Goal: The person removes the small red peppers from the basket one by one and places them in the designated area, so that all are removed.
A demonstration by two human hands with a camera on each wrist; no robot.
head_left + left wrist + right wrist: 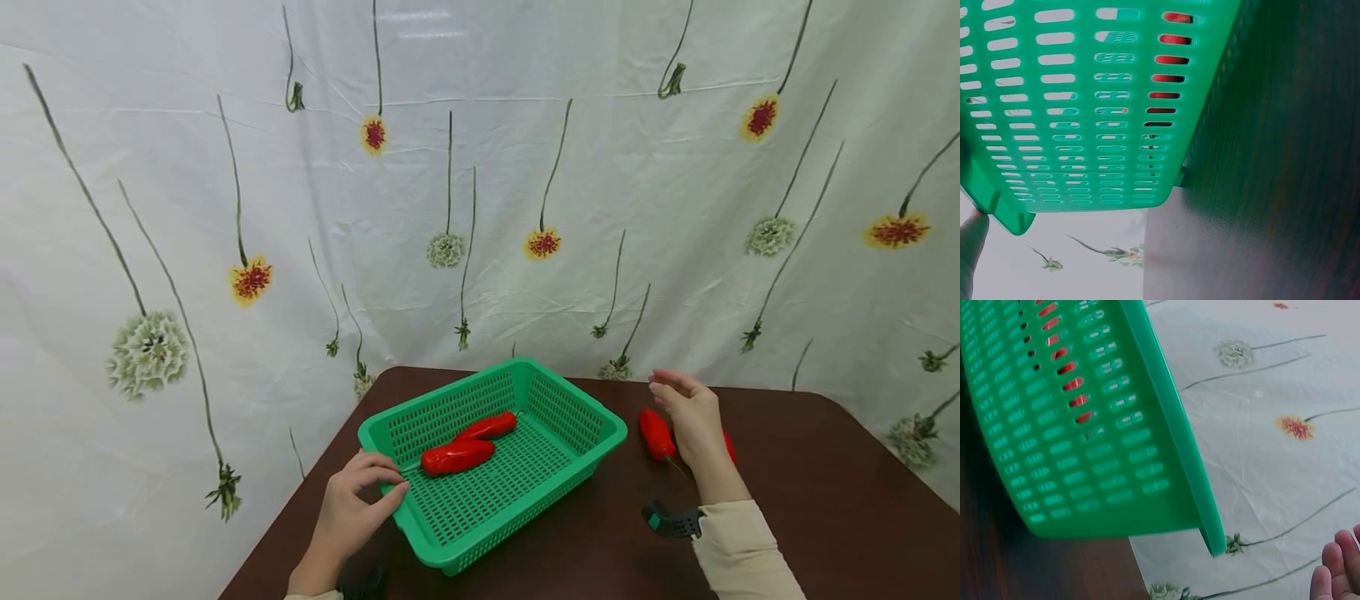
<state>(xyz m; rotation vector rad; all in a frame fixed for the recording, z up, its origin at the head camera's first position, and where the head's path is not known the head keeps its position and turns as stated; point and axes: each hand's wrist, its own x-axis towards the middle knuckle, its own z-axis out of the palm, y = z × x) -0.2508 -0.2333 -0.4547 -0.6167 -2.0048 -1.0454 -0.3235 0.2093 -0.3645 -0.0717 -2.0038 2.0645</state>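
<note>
A green perforated plastic basket [517,500] stands on the table, with two long red peppers [457,457] lying in it. Loosely bent, the fingers of my left hand [352,504] rest at the basket's left rim; in the left wrist view a fingertip [975,225] meets the rim's lip. To the right of the basket, my right hand [695,425] is held over the table, fingers together and bent toward the left, nothing in them. Beside it lies a red pepper [656,433] with a thin stem. Another red pepper [729,447] is mostly hidden behind that wrist.
The dark brown table [840,483] extends to the right of my right arm. A white curtain [495,300] with printed flowers hangs behind the table's back edge. A black strap [675,523] hangs at my right wrist. Basket walls fill much of both wrist views.
</note>
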